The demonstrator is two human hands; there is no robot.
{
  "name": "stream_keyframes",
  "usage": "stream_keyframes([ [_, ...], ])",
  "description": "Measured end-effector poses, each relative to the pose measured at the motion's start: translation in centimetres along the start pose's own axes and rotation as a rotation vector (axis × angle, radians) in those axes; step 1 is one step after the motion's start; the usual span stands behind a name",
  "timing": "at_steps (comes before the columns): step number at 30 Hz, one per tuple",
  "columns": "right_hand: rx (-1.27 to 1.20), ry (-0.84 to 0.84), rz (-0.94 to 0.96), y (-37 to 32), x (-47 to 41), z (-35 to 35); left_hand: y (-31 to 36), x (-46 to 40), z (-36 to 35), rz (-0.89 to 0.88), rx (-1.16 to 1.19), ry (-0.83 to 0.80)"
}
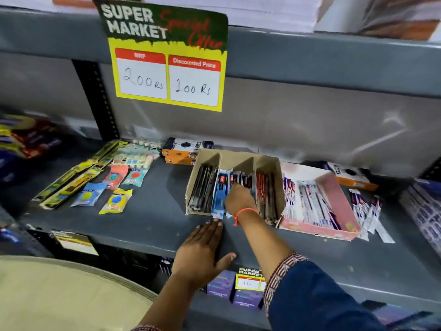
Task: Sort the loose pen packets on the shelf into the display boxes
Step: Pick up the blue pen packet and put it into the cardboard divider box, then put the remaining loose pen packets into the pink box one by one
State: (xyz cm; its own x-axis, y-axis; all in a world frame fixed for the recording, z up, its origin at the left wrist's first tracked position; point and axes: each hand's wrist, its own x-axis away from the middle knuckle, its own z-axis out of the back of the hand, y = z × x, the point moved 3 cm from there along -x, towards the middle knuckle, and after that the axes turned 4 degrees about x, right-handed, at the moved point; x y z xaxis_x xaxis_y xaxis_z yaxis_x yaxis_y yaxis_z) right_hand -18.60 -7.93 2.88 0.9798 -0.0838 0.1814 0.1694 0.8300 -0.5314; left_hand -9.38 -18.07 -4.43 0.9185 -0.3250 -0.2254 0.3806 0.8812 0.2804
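Lying along the left end of the grey shelf [148, 211], long yellow-and-black packets [78, 173] slant from the front edge toward the back, and beside them sit small round items in blue, yellow, red and teal wrappers [114, 187]. Behind these, near the back of the shelf, two orange-and-black boxes [183, 150] are stacked. Above hangs a yellow price sign [167, 60] reading 200 Rs and 100 Rs. The left hand [202, 252] lies flat, palm down, on the front edge of the shelf, fingers straight and together, thumb spread, holding nothing. Just beyond its fingertips stands the brown cardboard display box [236, 161] with its dividers: dark pen packets [202, 187] fill the left compartment, blue packets [220, 194] the next, and red-and-black packets [266, 189] the right one. The right hand [239, 199], with a red thread at the wrist, reaches into the middle of this box, its fingers down among the blue and dark packets; whether they are closed on one I cannot tell. To the right, touching the brown box, a pink display box [334, 194] holds white-and-purple pen packets. Loose pen packets [368, 213] of the same kind lie on the shelf just beside its right wall.
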Motion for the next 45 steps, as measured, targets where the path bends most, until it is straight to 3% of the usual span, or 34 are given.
stream_keyframes([
  [7, 0.260, -0.046, 0.023, 0.1, 0.0, -0.9, 0.0, -0.1, -0.1, 0.011, -0.018, -0.008],
  [13, 0.328, 0.113, 0.154, -0.5, 1.9, 0.2, 0.2, 0.0, -0.2, 0.038, 0.002, -0.003],
  [19, 0.160, 0.334, 0.234, 2.5, 4.6, 3.7, 1.2, -0.1, -0.2, 0.056, -0.030, 0.028],
  [24, 0.003, 0.544, 0.136, 6.9, 5.7, 7.1, 2.4, -0.7, -1.5, 0.101, -0.053, -0.072],
  [33, -0.434, 0.845, -0.183, 17.4, 6.2, 12.4, 12.6, -2.8, -4.7, -0.214, -0.041, -0.157],
  [38, -0.402, 0.835, -0.374, 23.8, 6.2, 14.2, 17.5, -5.3, -6.1, -0.399, -0.030, -0.236],
  [45, -0.074, 0.500, -0.495, 28.6, 3.7, 15.5, 18.3, -6.7, -7.7, -0.496, -0.058, -0.290],
])
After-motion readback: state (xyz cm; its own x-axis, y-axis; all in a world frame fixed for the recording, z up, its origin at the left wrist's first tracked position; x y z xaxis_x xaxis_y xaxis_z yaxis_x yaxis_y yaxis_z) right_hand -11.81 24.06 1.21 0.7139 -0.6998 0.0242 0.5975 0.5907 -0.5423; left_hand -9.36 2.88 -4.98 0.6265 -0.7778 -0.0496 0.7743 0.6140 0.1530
